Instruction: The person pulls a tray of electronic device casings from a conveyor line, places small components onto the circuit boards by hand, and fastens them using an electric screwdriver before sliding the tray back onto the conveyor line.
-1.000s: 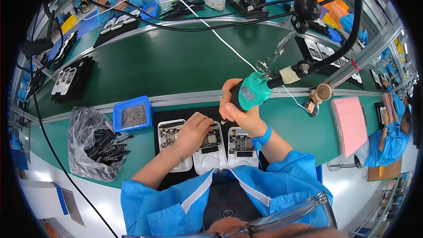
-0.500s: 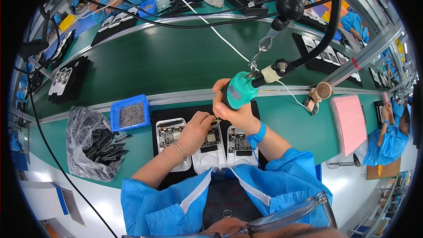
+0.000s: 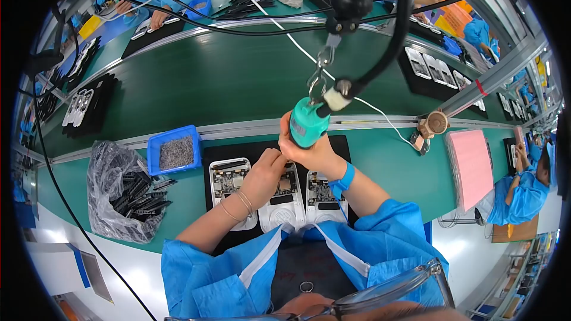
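In the head view my right hand (image 3: 312,156) is wrapped round a green electric screwdriver (image 3: 309,123), which hangs from a metal hook and has a thick black cable. Its tip is hidden behind my fingers. My left hand (image 3: 266,173) has its fingertips pressed together at the top of the middle white housing (image 3: 282,215), beside the screwdriver's lower end; whatever they pinch is hidden. Circuit boards show inside this housing, the left white housing (image 3: 215,185) under my left wrist, and the right white housing (image 3: 324,216). All three lie on a black mat (image 3: 340,150).
A blue bin (image 3: 156,156) of small metal screws stands left, beside a plastic bag (image 3: 101,202) with black parts. Pink sheets (image 3: 470,163) and a small brown fan (image 3: 436,123) are on the right. Beyond runs a green conveyor (image 3: 226,77); cables hang across, and co-workers sit around.
The screwdriver, in my right hand, has moved slightly left and down, and its hook and cable have swung left. My left hand has stayed nearly still at the middle housing.
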`<state>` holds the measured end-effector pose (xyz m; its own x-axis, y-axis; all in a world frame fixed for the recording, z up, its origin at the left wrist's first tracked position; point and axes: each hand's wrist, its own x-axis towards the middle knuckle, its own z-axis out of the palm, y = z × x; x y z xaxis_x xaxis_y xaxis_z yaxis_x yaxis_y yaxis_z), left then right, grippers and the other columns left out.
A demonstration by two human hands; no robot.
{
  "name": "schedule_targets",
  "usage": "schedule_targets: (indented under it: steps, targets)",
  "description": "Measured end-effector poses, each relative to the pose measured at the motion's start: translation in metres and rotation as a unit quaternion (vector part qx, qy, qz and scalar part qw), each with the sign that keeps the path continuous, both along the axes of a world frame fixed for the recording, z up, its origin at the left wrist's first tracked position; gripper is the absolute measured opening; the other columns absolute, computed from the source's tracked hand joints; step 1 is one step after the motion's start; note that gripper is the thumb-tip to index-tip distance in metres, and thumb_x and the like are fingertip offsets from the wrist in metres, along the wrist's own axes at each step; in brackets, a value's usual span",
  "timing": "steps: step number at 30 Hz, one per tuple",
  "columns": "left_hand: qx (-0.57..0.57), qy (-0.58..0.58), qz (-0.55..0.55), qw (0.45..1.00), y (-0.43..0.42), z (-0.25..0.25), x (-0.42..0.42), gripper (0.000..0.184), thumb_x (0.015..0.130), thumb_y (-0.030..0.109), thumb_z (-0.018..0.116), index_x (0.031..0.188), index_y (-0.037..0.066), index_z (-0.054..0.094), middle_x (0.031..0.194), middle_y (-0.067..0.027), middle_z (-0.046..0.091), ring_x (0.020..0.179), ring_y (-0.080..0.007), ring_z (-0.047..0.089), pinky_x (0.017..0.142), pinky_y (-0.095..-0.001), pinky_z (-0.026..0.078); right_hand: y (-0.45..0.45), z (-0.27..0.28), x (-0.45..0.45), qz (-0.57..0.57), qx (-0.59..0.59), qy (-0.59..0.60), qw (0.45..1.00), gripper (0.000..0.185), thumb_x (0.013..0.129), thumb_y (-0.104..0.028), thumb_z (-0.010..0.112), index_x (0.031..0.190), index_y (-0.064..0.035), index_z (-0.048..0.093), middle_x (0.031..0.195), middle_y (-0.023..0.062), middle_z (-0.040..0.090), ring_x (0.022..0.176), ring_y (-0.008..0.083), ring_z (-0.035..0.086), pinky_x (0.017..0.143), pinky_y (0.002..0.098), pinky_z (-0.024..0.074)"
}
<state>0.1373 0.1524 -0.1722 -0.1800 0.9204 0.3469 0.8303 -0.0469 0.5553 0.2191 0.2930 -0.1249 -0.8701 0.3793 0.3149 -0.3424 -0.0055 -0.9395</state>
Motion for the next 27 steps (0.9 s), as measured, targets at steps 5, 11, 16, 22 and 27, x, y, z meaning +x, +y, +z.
schedule_targets:
  steps: [5,11,16,22,27]
  targets:
    - [0.007,0.0,-0.011,1.0,0.001,-0.002,-0.001,0.029,0.075,-0.002,0.059,0.103,-0.001,0.054,0.095,-0.0139,0.051,0.092,-0.0305,0.052,0.081,-0.0378,0.047,0.0,0.006,0.009,-0.042,0.047,0.026,0.998,0.028,0.08,0.005,0.059,0.104,-0.0023,0.046,0.076,0.0016,0.054,0.062,0.0074,0.052,0.055,0.023,0.044]
    - [-0.014,-0.015,-0.013,1.0,-0.001,0.001,-0.001,0.029,0.075,-0.002,0.06,0.103,-0.001,0.055,0.097,-0.0142,0.051,0.093,-0.0309,0.052,0.081,-0.0378,0.047,0.004,0.004,0.01,0.026,-0.049,0.001,0.998,0.027,0.083,0.0,0.058,0.105,-0.0009,0.043,0.068,0.0018,0.05,0.053,0.0089,0.047,0.05,0.0247,0.0412]
    - [-0.017,-0.004,-0.024,1.0,-0.003,-0.006,-0.003,0.03,0.076,-0.002,0.055,0.106,-0.003,0.054,0.099,-0.0158,0.051,0.096,-0.0321,0.053,0.082,-0.0381,0.047,0.006,0.002,0.008,0.037,-0.137,0.025,0.99,0.024,0.083,0.001,0.06,0.104,-0.0006,0.048,0.069,-0.0025,0.05,0.057,0.0051,0.049,0.051,0.0209,0.0396]
    - [0.043,0.083,0.054,0.994,-0.024,0.036,-0.028,0.039,0.073,0.005,0.064,0.11,0.0,0.056,0.1,-0.0151,0.055,0.102,-0.0337,0.054,0.092,-0.0406,0.045,0.012,0.021,0.032,0.019,-0.124,0.137,0.983,0.034,0.083,-0.007,0.063,0.108,-0.0015,0.042,0.065,0.0025,0.048,0.051,0.0106,0.046,0.047,0.025,0.0403]
    - [-0.064,0.162,0.319,0.932,-0.095,0.034,-0.141,0.012,0.085,0.012,0.057,0.079,0.003,0.061,0.083,-0.0167,0.058,0.082,-0.0347,0.058,0.072,-0.0423,0.049,0.016,0.042,0.04,0.004,-0.1,0.183,0.978,0.033,0.085,-0.014,0.064,0.106,-0.0023,0.041,0.06,0.0027,0.045,0.046,0.0095,0.041,0.046,0.0258,0.0387]
